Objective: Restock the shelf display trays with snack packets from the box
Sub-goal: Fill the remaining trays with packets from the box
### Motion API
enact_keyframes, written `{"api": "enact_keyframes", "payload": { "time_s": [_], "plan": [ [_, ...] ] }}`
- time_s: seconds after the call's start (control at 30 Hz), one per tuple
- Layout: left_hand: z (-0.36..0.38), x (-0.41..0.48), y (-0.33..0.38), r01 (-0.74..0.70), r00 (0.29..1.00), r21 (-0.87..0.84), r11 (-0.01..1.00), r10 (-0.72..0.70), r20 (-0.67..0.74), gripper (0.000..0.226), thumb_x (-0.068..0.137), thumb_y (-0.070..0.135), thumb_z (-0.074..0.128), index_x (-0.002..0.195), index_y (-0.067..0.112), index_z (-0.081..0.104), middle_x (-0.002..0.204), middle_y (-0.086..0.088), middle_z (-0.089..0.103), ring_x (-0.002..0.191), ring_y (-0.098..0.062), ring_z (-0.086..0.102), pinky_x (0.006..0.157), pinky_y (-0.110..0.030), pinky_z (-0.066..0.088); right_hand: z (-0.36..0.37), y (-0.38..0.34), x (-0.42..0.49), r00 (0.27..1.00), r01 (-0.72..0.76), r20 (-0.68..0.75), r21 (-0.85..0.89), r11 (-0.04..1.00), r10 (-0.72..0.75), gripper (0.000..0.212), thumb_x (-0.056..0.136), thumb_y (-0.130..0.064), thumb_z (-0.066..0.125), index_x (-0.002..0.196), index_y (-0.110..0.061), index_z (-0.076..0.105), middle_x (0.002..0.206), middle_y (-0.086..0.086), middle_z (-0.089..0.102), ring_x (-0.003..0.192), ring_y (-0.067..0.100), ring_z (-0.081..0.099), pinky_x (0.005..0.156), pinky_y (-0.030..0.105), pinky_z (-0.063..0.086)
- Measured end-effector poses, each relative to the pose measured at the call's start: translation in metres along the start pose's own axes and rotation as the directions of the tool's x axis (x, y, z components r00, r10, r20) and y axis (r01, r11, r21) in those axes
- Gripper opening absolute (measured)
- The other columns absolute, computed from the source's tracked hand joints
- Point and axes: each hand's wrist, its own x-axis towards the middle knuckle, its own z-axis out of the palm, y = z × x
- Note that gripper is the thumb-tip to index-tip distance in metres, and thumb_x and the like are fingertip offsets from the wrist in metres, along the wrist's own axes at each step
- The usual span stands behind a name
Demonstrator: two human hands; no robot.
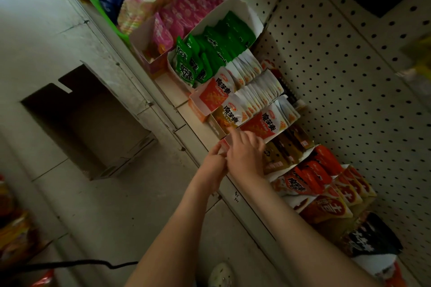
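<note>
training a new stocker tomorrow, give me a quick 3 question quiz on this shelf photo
1. True or false: the open brown cardboard box stands on the grey tiled floor.
2. Which fill the white cardboard tray beside the pink packets? A green packets B blue packets C black packets
3. Fill in: the bare left hand and right hand meet at the ____ end of a row of orange-and-white packets.
Key: 1 true; 2 A; 3 front

Green packets point(210, 53); pink packets point(184, 11) at 11 o'clock; orange-white packets point(256, 126) at 5 o'clock. Pegboard point(338, 65): white, black-dotted.
</note>
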Motion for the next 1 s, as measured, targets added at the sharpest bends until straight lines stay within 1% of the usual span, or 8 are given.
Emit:
{"api": "enact_keyframes", "payload": {
  "time_s": [0.07, 0.13, 0.2, 0.3, 0.53, 0.73, 0.93, 1.0],
  "plan": [
    [-0.005, 0.006, 0.008, -0.022, 0.999, -0.058, 0.998, 0.02, -0.05, 0.063, 0.097, -0.005, 0.041, 0.152, 0.019, 0.02, 0.12, -0.005, 0.062, 0.103, -0.021, 0.063, 0.088, -0.035, 0.052, -0.001, -0.008, 0.012, 0.998, 0.028, 0.053, -0.012, 1.0, -0.028, 0.05, 0.098, -0.021, 0.042, 0.146, -0.025, 0.03, 0.145, -0.008, 0.041, 0.135, 0.013, 0.028, 0.109, 0.035, 0.015],
    [-0.011, 0.014, 0.016, -0.038, 0.995, -0.094, 0.995, 0.03, -0.092, 0.067, 0.095, -0.006, 0.04, 0.153, 0.022, 0.019, 0.109, -0.002, 0.062, 0.106, -0.022, 0.062, 0.098, -0.04, 0.05, 0.0, -0.014, 0.023, 0.992, -0.001, 0.127, -0.056, 0.998, 0.008, 0.052, 0.097, -0.021, 0.043, 0.147, -0.025, 0.029, 0.147, -0.008, 0.04, 0.134, 0.016, 0.026, 0.108, 0.037, 0.018],
    [-0.013, 0.019, 0.022, -0.047, 0.995, -0.067, 0.997, 0.041, -0.093, 0.061, 0.095, -0.002, 0.04, 0.149, 0.025, 0.031, 0.101, 0.001, 0.064, 0.105, -0.021, 0.061, 0.102, -0.043, 0.048, -0.001, -0.018, 0.029, 0.988, -0.037, 0.149, -0.085, 0.996, 0.049, 0.042, 0.097, -0.022, 0.042, 0.14, -0.026, 0.04, 0.139, -0.007, 0.049, 0.129, 0.018, 0.029, 0.104, 0.038, 0.021],
    [-0.012, 0.024, 0.029, -0.059, 0.997, -0.028, 0.998, 0.057, -0.052, 0.045, 0.098, 0.007, 0.042, 0.138, 0.026, 0.048, 0.116, -0.003, 0.068, 0.11, -0.023, 0.062, 0.095, -0.038, 0.052, -0.005, -0.022, 0.034, 0.988, -0.069, 0.13, -0.091, 0.993, 0.081, 0.029, 0.1, -0.024, 0.037, 0.121, -0.028, 0.056, 0.127, -0.008, 0.058, 0.123, 0.019, 0.03, 0.099, 0.036, 0.023],
    [-0.007, 0.023, 0.026, -0.038, 0.997, -0.097, 0.995, 0.031, -0.076, 0.035, 0.097, 0.005, 0.039, 0.125, 0.012, 0.058, 0.118, -0.013, 0.067, 0.11, -0.027, 0.063, 0.1, -0.044, 0.049, -0.01, -0.036, 0.034, 0.961, -0.239, 0.129, -0.053, 0.97, 0.244, 0.025, 0.1, -0.031, 0.042, 0.112, -0.027, 0.063, 0.13, 0.0, 0.048, 0.122, 0.024, 0.029, 0.104, 0.035, 0.029],
    [-0.017, 0.02, 0.028, 0.029, 0.998, -0.174, 0.984, -0.039, -0.055, 0.032, 0.098, 0.013, 0.038, 0.119, 0.005, 0.06, 0.108, -0.014, 0.07, 0.104, -0.026, 0.064, 0.092, -0.039, 0.05, 0.004, -0.042, 0.034, 0.976, -0.172, 0.119, -0.099, 0.98, 0.183, 0.025, 0.1, -0.026, 0.04, 0.114, -0.028, 0.06, 0.119, -0.009, 0.062, 0.128, 0.016, 0.029, 0.104, 0.037, 0.022],
    [-0.034, 0.022, 0.047, -0.013, 0.998, -0.195, 0.981, 0.002, -0.056, 0.035, 0.103, 0.025, 0.033, 0.102, 0.009, 0.065, 0.096, -0.01, 0.071, 0.094, -0.022, 0.066, 0.086, -0.036, 0.051, 0.005, -0.068, 0.042, 0.997, -0.049, -0.059, -0.014, 0.999, 0.048, 0.035, 0.098, -0.02, 0.04, 0.132, -0.022, 0.049, 0.131, -0.004, 0.055, 0.125, 0.019, 0.036, 0.097, 0.034, 0.019],
    [-0.043, 0.025, 0.059, -0.014, 0.995, -0.22, 0.975, -0.008, -0.099, 0.041, 0.104, 0.034, 0.03, 0.105, 0.007, 0.061, 0.099, -0.011, 0.066, 0.092, -0.021, 0.063, 0.081, -0.034, 0.05, 0.005, -0.075, 0.054, 1.0, -0.011, -0.024, -0.049, 0.999, 0.01, 0.043, 0.097, -0.02, 0.042, 0.14, -0.023, 0.04, 0.139, -0.006, 0.049, 0.127, 0.018, 0.034, 0.099, 0.035, 0.015]
  ]
}}
